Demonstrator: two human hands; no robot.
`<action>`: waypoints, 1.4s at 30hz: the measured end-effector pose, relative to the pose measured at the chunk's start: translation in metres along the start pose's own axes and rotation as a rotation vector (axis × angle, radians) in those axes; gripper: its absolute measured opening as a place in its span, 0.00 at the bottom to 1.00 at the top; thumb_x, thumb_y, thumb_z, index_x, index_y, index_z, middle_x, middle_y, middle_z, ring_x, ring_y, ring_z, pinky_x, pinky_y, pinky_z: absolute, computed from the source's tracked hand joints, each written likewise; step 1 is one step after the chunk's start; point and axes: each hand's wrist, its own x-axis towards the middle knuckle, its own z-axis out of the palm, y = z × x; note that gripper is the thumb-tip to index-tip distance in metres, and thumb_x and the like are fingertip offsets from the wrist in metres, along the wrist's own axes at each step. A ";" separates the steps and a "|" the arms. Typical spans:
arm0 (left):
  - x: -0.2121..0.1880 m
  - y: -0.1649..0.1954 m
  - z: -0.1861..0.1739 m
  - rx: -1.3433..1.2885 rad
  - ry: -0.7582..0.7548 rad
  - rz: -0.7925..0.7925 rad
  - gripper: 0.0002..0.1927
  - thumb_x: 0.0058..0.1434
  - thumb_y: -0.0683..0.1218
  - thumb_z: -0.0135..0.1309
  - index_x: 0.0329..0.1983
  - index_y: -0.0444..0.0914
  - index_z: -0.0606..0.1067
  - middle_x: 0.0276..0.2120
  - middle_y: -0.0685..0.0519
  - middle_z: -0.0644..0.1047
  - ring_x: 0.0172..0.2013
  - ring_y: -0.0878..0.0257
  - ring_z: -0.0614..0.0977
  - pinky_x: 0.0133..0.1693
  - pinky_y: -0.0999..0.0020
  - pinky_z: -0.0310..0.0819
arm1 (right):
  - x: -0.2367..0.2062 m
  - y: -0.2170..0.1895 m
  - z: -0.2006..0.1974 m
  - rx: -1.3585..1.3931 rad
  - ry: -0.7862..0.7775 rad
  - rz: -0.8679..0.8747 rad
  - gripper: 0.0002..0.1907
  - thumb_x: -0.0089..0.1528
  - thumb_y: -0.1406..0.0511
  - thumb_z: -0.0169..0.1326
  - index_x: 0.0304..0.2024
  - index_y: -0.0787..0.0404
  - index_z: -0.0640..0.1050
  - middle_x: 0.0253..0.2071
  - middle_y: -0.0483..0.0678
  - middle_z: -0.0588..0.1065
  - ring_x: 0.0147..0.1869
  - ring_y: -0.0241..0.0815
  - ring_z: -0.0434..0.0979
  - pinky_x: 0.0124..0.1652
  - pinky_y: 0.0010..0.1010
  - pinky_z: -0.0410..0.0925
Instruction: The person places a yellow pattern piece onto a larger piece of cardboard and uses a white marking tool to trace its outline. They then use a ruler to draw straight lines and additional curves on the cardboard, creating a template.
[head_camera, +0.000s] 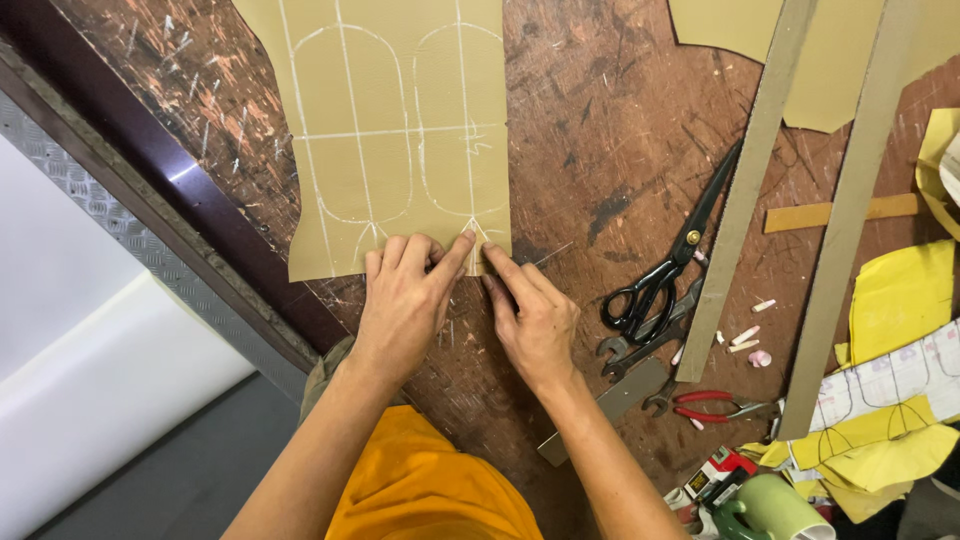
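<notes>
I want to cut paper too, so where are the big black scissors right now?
In the head view, the black-handled scissors lie on the scratched brown wooden table, right of the right hand, beside a long tan strip.

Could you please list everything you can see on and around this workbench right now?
Scratched brown wooden workbench: one, fills most of the view.
Tan sheet with white chalk outlines: one, top centre, its near edge under both hands.
Plain tan sheet: one, top right.
Long flat grey-tan strips: two, slanting at right.
Black-handled scissors: one, right of the hands.
Metal wrenches: a few, below the scissors.
Red-handled pliers: one, lower right.
White chalk bits: several, between the strips.
Yellow scraps: several, right edge.
Green mug: one, bottom right.
Left hand: fingers pressing the chalked sheet's edge.
Right hand: fingers at the same edge.
</notes>
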 end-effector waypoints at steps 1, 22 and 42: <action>0.000 0.000 -0.001 0.003 -0.003 -0.001 0.22 0.65 0.45 0.56 0.64 0.42 0.76 0.36 0.54 0.71 0.42 0.59 0.70 0.47 0.60 0.61 | -0.001 0.001 0.001 -0.012 -0.019 0.027 0.18 0.62 0.66 0.64 0.55 0.52 0.82 0.31 0.48 0.77 0.30 0.46 0.78 0.32 0.35 0.71; 0.004 0.002 -0.007 0.096 -0.081 0.019 0.28 0.59 0.40 0.52 0.66 0.42 0.74 0.38 0.53 0.71 0.44 0.57 0.71 0.47 0.59 0.62 | 0.021 0.028 -0.030 0.481 -0.200 0.199 0.13 0.61 0.71 0.62 0.49 0.64 0.80 0.40 0.45 0.75 0.44 0.37 0.75 0.43 0.29 0.70; 0.008 0.002 -0.009 0.163 -0.134 0.022 0.33 0.56 0.39 0.51 0.69 0.45 0.70 0.37 0.54 0.69 0.43 0.56 0.71 0.45 0.58 0.62 | 0.069 0.000 -0.015 0.373 -0.158 0.145 0.07 0.64 0.70 0.58 0.44 0.65 0.83 0.35 0.48 0.78 0.28 0.37 0.76 0.29 0.28 0.68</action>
